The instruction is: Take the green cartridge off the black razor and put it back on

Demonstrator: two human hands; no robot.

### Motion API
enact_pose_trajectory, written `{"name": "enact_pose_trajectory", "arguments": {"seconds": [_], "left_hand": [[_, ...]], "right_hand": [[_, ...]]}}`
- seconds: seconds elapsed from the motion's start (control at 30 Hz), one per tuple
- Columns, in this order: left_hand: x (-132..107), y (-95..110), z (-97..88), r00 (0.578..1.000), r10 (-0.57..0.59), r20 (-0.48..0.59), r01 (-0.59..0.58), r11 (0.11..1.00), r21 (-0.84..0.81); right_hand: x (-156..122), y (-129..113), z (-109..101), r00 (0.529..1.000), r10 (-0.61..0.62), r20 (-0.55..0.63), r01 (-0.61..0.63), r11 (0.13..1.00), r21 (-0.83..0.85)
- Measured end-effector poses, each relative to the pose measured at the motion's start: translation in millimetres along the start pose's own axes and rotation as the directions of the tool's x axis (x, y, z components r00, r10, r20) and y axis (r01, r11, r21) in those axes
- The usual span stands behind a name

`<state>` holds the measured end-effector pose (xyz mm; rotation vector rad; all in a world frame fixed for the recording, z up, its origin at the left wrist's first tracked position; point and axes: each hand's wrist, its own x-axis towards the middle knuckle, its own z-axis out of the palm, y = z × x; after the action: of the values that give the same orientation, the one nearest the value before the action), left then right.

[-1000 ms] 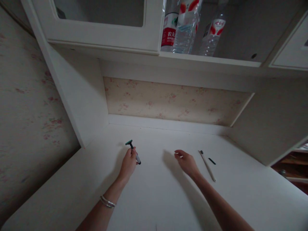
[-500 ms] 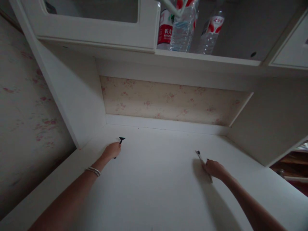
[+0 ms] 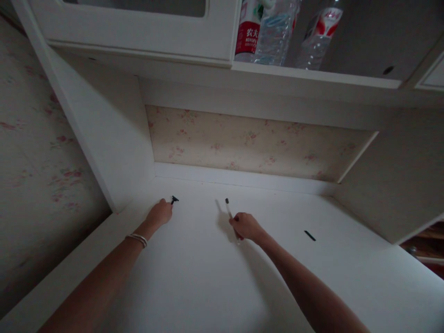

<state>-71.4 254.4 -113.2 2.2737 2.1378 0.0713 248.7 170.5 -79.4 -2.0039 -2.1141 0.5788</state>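
Note:
My left hand [image 3: 159,213] is closed around the handle of a small black razor [image 3: 174,200]. The razor's T-shaped head sticks out past my fingers, at the white tabletop's back left. My right hand [image 3: 246,226] grips a slim, pale toothbrush [image 3: 229,212] with a dark head, tilted and raised off the surface, its shadow falling to the left. Farther right, a short black strip [image 3: 310,235] lies flat on the tabletop [image 3: 197,273]; its kind is too small to make out.
Above hangs a white cabinet [image 3: 138,39] with an open shelf holding plastic bottles [image 3: 274,39]. White side panels [image 3: 104,125] bound the tabletop at left and right. Floral wallpaper [image 3: 243,138] shows through the back opening. Brown shelving [image 3: 430,240] stands at the far right.
My right hand has moved left with the toothbrush, toward the middle of the tabletop. The black strip now shows fully where that hand was. My left hand and the razor stay nearly in place.

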Motion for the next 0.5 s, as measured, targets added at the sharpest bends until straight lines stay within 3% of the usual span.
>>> {"name": "enact_pose_trajectory", "arguments": {"seconds": [0.13,0.3,0.37,0.5], "left_hand": [[-11,-3,-3.2,0.997,0.011,-0.074,-0.012,1.0,-0.008],[-32,5,-14.2,0.977,0.027,-0.21,-0.034,0.999,-0.031],[-48,18,-19.1,0.958,0.092,-0.27,-0.131,0.983,-0.13],[-89,58,-25.1,0.917,0.305,-0.257,-0.383,0.854,-0.352]], "right_hand": [[11,-43,23,0.997,-0.067,0.042,0.062,0.993,0.102],[17,-69,40,0.991,-0.093,0.099,0.063,0.961,0.27],[17,-72,46,0.988,-0.096,0.124,0.045,0.932,0.361],[15,-70,56,0.989,-0.068,0.135,-0.015,0.845,0.534]]}}
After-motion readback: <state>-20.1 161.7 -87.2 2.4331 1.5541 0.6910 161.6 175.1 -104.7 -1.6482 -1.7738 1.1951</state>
